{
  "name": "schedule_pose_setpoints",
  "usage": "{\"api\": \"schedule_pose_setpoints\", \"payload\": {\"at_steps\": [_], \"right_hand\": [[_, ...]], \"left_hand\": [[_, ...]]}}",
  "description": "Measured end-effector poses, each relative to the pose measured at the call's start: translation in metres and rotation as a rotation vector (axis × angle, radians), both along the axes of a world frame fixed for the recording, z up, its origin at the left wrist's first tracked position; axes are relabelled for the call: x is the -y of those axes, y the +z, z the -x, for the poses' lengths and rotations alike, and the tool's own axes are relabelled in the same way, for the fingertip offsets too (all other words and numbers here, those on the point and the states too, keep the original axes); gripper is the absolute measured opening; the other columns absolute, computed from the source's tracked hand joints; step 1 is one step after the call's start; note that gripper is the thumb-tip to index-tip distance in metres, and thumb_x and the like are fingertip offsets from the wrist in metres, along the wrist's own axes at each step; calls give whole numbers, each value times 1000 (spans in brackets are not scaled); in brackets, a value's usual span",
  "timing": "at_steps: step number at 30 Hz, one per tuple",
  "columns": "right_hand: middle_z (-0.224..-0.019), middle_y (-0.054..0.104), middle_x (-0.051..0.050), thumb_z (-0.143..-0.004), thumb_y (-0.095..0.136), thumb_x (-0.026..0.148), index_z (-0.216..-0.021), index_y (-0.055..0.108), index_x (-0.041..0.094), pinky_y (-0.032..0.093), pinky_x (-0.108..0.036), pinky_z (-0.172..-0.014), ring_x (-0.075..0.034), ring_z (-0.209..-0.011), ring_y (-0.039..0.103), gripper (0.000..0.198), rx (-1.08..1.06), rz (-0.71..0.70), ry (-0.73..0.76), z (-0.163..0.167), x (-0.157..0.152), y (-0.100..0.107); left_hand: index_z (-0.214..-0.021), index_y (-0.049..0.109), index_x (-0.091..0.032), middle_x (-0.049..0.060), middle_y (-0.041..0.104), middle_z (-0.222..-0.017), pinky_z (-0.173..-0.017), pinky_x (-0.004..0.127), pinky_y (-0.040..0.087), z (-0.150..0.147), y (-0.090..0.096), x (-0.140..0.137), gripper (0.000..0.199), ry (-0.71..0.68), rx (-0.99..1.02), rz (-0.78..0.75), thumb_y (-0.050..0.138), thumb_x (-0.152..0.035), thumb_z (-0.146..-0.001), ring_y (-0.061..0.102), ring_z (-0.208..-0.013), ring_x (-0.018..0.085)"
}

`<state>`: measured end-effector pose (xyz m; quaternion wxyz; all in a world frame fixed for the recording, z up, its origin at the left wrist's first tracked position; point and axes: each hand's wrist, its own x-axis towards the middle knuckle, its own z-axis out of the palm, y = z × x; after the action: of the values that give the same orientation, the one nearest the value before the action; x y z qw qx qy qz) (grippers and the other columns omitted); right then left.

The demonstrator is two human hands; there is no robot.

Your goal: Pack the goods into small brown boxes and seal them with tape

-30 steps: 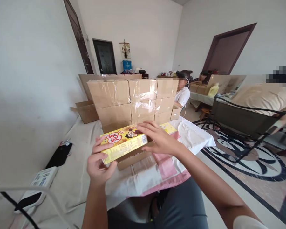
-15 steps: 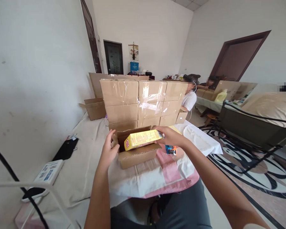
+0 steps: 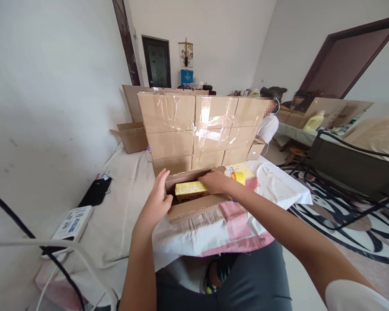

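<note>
An open cardboard box (image 3: pixel 197 208) stands on the cloth-covered table in front of me. My left hand (image 3: pixel 157 196) grips its left end, with the thumb towards the near side and the fingers behind the wall. Inside lies a yellow printed carton (image 3: pixel 190 188), lowered partly below the rim. My right hand (image 3: pixel 214 180) reaches into the box and holds the carton's right end; some of its fingertips are hidden. Just right of the box is a roll of yellow tape (image 3: pixel 238 177).
Stacked, taped cardboard boxes (image 3: pixel 171 113) form a wall behind the open box. Another open carton (image 3: pixel 133 137) sits at the back left. A white printed box (image 3: pixel 71 223) and a black flat object (image 3: pixel 95 192) lie left. A person in a white shirt (image 3: pixel 268 128) sits beyond the stack.
My right hand has lowered the yellow carton into the cardboard box. My left hand stays at the box's left end. The view has shifted, and the tape roll now shows.
</note>
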<state>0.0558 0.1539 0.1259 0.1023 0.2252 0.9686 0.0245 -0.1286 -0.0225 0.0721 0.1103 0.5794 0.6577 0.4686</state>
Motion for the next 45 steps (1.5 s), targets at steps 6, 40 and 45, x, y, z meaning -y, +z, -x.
{"api": "schedule_pose_setpoints", "payload": {"at_steps": [6,40,45], "right_hand": [[-139,59,-7,-96,61,30,-153,44,36,46,-36,-104,-24,-123,60,60,-324,296,293,-20,-19,-13],[-89,71,-4,-92,63,42,-90,73,25,56,-39,-80,-23,-89,67,20,-1656,580,-238,-64,-48,-90],[-102,69,-7,-93,61,45,-98,73,28,55,-46,-90,-27,-102,65,21,-1634,622,-159,-49,-43,-101]], "left_hand": [[-154,28,-31,3,25,-167,-128,50,22,3,-1,-2,75,14,1,-15,44,-9,-84,22,-155,24],[-155,24,-38,0,13,-169,-126,54,22,10,-22,-16,71,-10,24,-42,49,-22,-91,17,-156,30],[-124,43,-33,6,29,-152,-119,56,35,14,-34,-27,36,90,51,-176,52,-32,-89,38,-145,31]]}}
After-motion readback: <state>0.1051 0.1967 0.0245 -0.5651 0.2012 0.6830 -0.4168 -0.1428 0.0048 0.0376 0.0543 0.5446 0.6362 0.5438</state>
